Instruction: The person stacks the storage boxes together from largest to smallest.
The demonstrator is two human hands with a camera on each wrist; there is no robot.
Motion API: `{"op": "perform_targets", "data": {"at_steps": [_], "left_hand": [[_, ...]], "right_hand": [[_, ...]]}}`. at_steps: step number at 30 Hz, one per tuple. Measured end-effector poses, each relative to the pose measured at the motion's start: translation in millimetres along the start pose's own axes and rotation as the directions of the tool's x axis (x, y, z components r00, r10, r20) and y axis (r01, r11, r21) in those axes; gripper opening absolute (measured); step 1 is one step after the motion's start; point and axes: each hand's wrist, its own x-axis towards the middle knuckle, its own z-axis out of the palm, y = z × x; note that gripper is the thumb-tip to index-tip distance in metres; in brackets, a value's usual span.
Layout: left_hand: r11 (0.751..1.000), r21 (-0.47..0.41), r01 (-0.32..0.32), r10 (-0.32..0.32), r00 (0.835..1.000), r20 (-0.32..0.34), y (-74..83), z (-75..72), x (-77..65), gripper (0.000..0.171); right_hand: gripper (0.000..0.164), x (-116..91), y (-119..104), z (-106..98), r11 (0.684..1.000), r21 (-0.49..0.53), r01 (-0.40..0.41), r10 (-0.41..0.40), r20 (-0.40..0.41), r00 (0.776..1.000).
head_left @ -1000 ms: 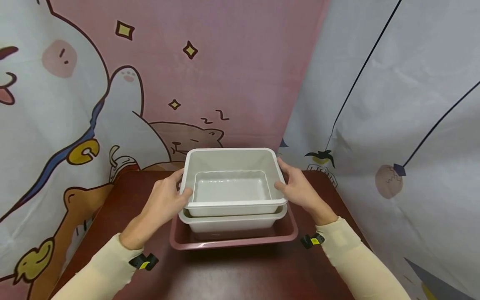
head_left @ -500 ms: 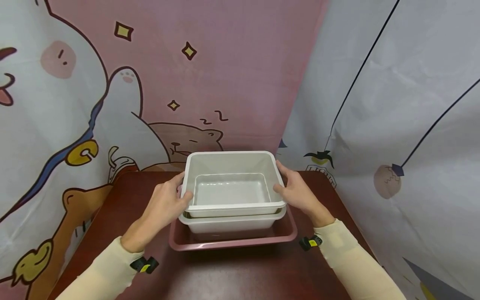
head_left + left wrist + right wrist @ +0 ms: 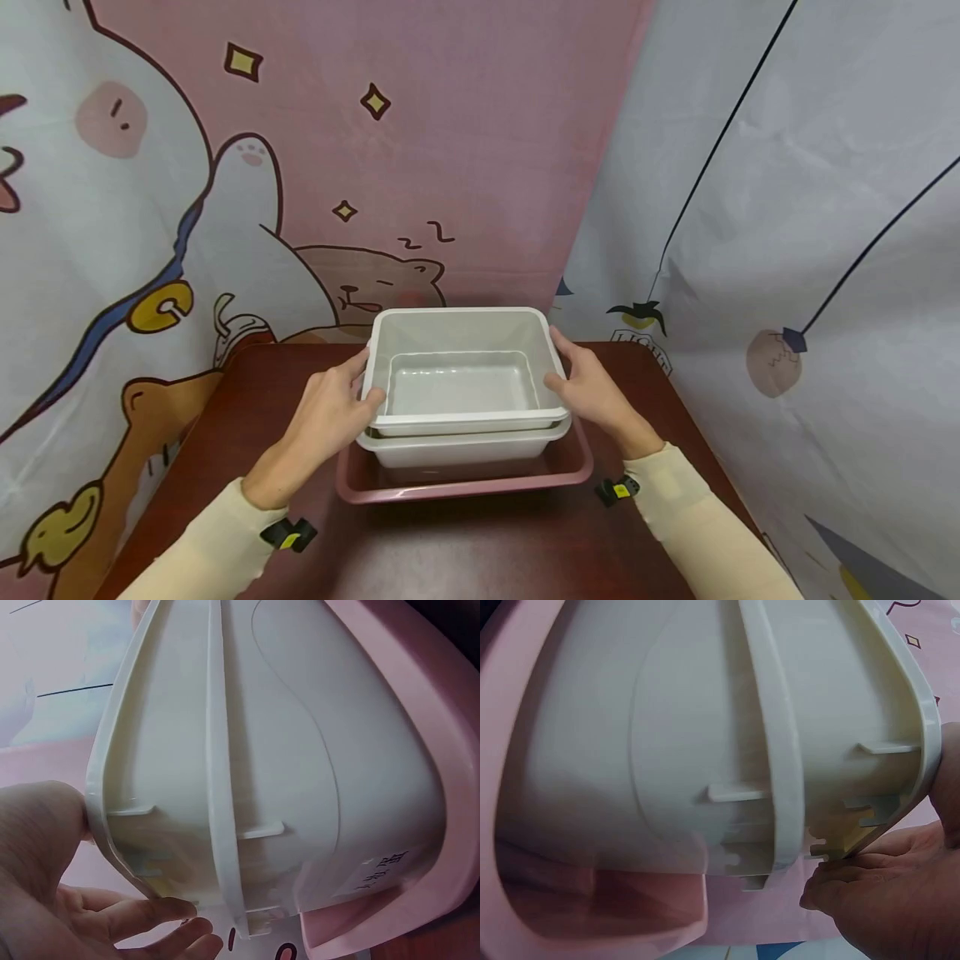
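Observation:
A white rectangular plastic bin [image 3: 461, 332], with nothing visible inside, sits nested in a second white bin [image 3: 461, 452]. Both stand within a larger pinkish-red bin [image 3: 465, 490]. My left hand [image 3: 324, 410] grips the upper bin's left rim, thumb over the edge and fingers outside and below it. At the opposite end, my right hand [image 3: 600, 392] holds the right rim in the same way. In the left wrist view the fingers [image 3: 142, 919] curl under the lip of the upper bin. The right wrist view shows the right-hand fingers [image 3: 855, 881] beneath that lip too.
The bins stand on a dark reddish-brown table [image 3: 472, 554]. Behind it hangs a pink cartoon-printed cloth [image 3: 480, 150], and a pale printed cloth [image 3: 810, 208] closes off the right side. A dark wrist strap [image 3: 288, 533] sits on the left sleeve.
Both hands have lowered the upper white bin, so it sits deeper in the second one. Their hold on its rim looks the same.

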Motion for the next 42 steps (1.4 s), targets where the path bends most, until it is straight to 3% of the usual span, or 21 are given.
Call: {"op": "perform_targets", "data": {"at_steps": [10, 16, 42], "left_hand": [[1.000, 0.019, 0.004, -0.004, 1.000, -0.003, -6.4, 5.2, 0.9, 0.074], [0.999, 0.040, 0.011, -0.011, 1.000, -0.009, -12.2, 9.3, -3.6, 0.074], [1.000, 0.000, -0.013, 0.013, 0.999, -0.031, -19.5, 18.6, -6.1, 0.071]], "right_hand": [[0.085, 1, 12, 3, 0.998, -0.057, 0.015, -0.015, -0.009, 1.000], [0.085, 2, 16, 9, 0.999, -0.038, 0.005, -0.004, 0.021, 1.000], [0.083, 6, 20, 18, 0.994, -0.107, 0.024, -0.024, 0.006, 1.000]]}}
